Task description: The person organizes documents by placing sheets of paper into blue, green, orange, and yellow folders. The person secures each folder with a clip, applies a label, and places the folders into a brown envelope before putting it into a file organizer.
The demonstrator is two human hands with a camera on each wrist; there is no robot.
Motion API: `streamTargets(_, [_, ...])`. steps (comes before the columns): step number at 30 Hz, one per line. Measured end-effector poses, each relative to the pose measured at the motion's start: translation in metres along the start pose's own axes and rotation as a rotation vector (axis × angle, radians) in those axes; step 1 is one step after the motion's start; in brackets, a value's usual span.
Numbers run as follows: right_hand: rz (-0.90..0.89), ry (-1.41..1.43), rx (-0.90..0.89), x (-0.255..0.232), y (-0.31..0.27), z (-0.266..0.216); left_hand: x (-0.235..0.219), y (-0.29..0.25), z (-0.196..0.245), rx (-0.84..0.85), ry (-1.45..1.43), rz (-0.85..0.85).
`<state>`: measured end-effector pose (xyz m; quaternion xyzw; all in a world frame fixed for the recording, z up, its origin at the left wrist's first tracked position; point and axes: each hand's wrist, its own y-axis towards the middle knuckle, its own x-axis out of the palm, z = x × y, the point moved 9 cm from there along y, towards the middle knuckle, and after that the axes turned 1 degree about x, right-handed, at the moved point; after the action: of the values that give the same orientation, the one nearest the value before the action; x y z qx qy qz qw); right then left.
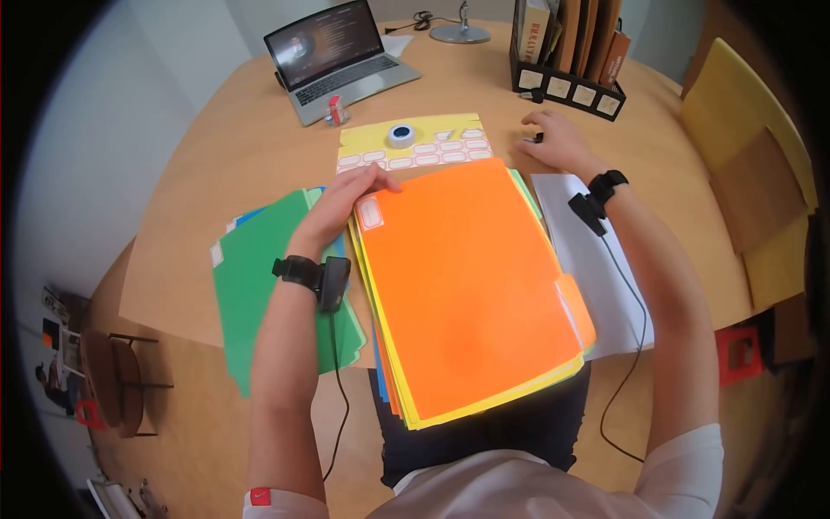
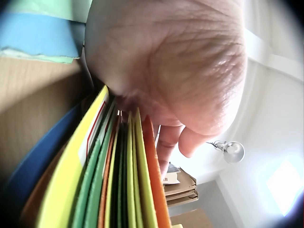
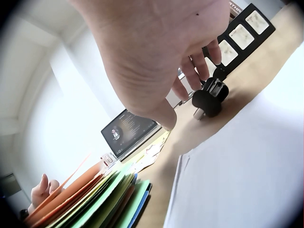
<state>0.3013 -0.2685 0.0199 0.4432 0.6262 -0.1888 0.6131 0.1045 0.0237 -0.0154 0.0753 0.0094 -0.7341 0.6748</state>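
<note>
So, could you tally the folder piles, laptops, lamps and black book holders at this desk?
Folder piles: 2, counting the green-topped pile
Laptop: 1
Lamp: 1
Black book holder: 1
Total: 5

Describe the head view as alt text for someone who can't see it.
A person's left hand rests against a stack of coloured folders, orange on top, while the right hand extends past it, near a small black object. A green-topped pile lies left, white paper right, with a yellow label sheet and open laptop beyond.
</note>
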Motion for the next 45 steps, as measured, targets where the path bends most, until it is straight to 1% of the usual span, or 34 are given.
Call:
streamTargets(1, [0.004, 0.000, 0.011, -0.001, -0.001, 0.008, 0.000, 0.000, 0.000, -0.007, 0.003, 0.002])
streamTargets(4, [-0.091, -0.010, 0.099, 0.005, -0.008, 0.030, 0.000, 0.001, -0.001, -0.011, 0.001, -0.004])
streamTargets(7, [-0.112, 0.123, 0.231, 0.004, -0.016, 0.043, 0.000, 0.002, -0.004, -0.020, -0.010, 0.008])
streamTargets(9, [-0.041, 0.204, 0.195, -0.002, -0.015, 0.034, -0.001, 0.003, -0.004, -0.019, -0.004, 0.011])
streamTargets(10, [-0.007, 0.244, 0.175, -0.006, -0.015, 0.025, 0.000, 0.003, -0.003, -0.013, 0.002, 0.005])
streamTargets(13, [0.196, 0.317, -0.175, -0.026, -0.016, -0.048, 0.001, 0.002, 0.000, -0.001, 0.010, 0.006])
streamTargets(16, [-0.095, 0.414, -0.270, -0.027, -0.027, -0.121, 0.003, 0.003, -0.002, -0.001, -0.029, -0.012])
streamTargets(18, [-0.153, 0.294, -0.313, -0.027, -0.029, -0.149, 0.002, 0.003, -0.003, -0.013, -0.060, -0.018])
streamTargets(19, [-0.184, 0.234, -0.334, -0.024, -0.031, -0.158, 0.002, 0.003, -0.003, -0.025, -0.072, -0.016])
streamTargets(20, [-0.164, 0.200, -0.359, -0.023, -0.033, -0.163, 0.002, 0.003, -0.004, -0.037, -0.086, -0.012])
streamTargets(23, [-0.185, 0.132, -0.364, -0.017, -0.032, -0.169, 0.003, 0.003, -0.003, -0.036, -0.086, -0.015])
streamTargets(25, [-0.263, 0.058, -0.332, -0.014, -0.032, -0.172, 0.004, 0.002, 0.000, -0.037, -0.083, -0.015])
streamTargets(26, [-0.301, 0.021, -0.314, -0.013, -0.034, -0.171, 0.005, 0.002, 0.000, -0.037, -0.082, -0.018])
streamTargets(29, [-0.065, 0.181, -0.312, -0.024, -0.035, -0.157, 0.007, 0.003, -0.001, -0.039, -0.150, -0.038])
streamTargets(32, [0.057, 0.347, -0.080, -0.019, -0.016, -0.089, 0.005, 0.002, 0.001, -0.027, -0.111, -0.018])
streamTargets(34, [-0.017, 0.325, 0.121, 0.004, -0.002, -0.021, 0.005, 0.001, 0.002, -0.027, -0.090, -0.012])
streamTargets(37, [-0.102, 0.137, 0.227, 0.005, -0.012, 0.020, 0.005, 0.002, -0.001, -0.055, -0.108, -0.012])
streamTargets(40, [-0.065, 0.021, 0.192, 0.006, -0.019, 0.028, 0.004, 0.003, -0.004, -0.057, -0.102, -0.010])
streamTargets(42, [0.035, -0.085, 0.179, -0.002, -0.019, 0.023, 0.003, 0.003, -0.003, -0.044, -0.086, -0.014])
streamTargets(43, [0.082, -0.139, 0.173, -0.007, -0.019, 0.017, 0.003, 0.003, -0.002, -0.039, -0.082, -0.019])
streamTargets(45, [0.210, -0.083, 0.033, -0.029, -0.013, -0.017, 0.004, 0.004, -0.002, -0.034, -0.084, -0.027])
